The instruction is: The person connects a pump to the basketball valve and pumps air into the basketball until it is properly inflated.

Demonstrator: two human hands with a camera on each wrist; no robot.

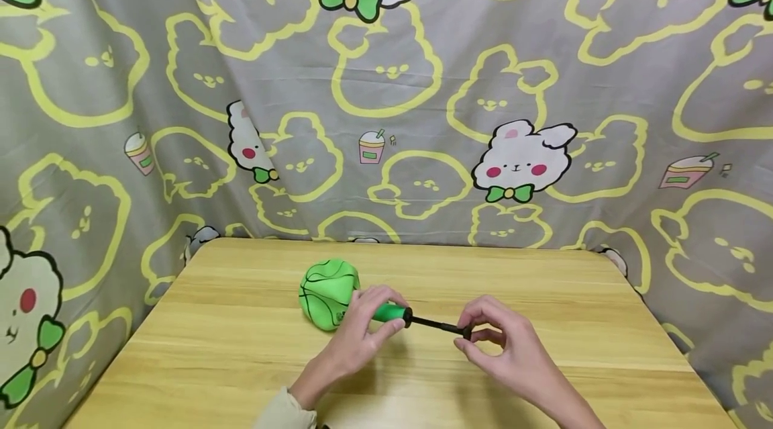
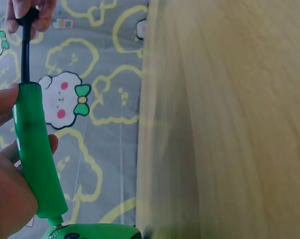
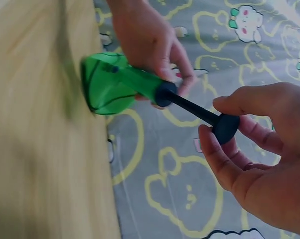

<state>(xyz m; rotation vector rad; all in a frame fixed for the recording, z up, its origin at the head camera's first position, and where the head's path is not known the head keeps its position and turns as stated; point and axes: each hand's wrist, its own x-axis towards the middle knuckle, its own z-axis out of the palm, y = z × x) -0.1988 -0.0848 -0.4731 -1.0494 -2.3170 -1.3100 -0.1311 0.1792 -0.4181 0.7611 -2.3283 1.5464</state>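
Note:
A green ball [image 1: 323, 291] with black lines lies on the wooden table, its skin dented and creased. Joined to it is a small green hand pump [image 2: 38, 149], whose thin nozzle end meets the ball in the left wrist view. My left hand [image 1: 361, 334] grips the pump's barrel, fingers over it and thumb along the near side. The black rod [image 3: 192, 108] is drawn out of the barrel. At its far end, my right hand [image 1: 513, 345] pinches the round black handle [image 3: 226, 129] between thumb and fingers.
The light wooden table [image 1: 241, 375] extends around both hands. Behind it and along both sides hangs a grey curtain [image 1: 410, 100] printed with yellow outlines and white cartoon animals.

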